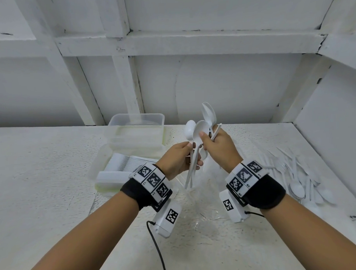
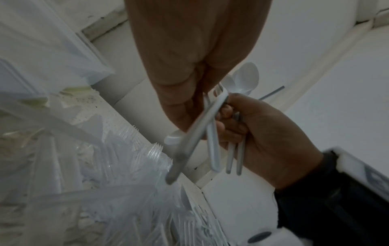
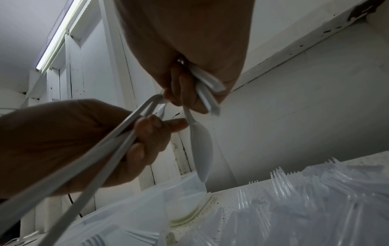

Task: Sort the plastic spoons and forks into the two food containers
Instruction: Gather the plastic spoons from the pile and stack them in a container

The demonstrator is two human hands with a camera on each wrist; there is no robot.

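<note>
White plastic spoons fill both hands above the middle of the counter [image 1: 53, 169]. The left hand [image 1: 177, 158] has its fingers curled round a few spoons [image 1: 195, 134], bowls up and handles hanging down. The right hand [image 1: 220, 148] grips several more, its fingers closed on the handles, with one bowl [image 1: 208, 113] standing tallest; the two bunches touch where the hands meet, so a handover or a squaring-up of the bundle seems to be the step in hand.

Toward the far edge, left of the hands, sits a clear food container [image 1: 136, 121] whose contents I cannot make out. Just in front of it lies a second container [image 1: 105, 155] with a neat, tightly packed row of white cutlery [image 1: 129, 163]; whether these are forks or spoons cannot be told.

At the right edge a loose pile [image 1: 295, 177] of forks and spoons lies mixed, well apart from both containers. Clear wrapping [image 1: 197, 194] lies under the hands. Judging by that pile, the sorting is partly done, with a good share left.
</note>
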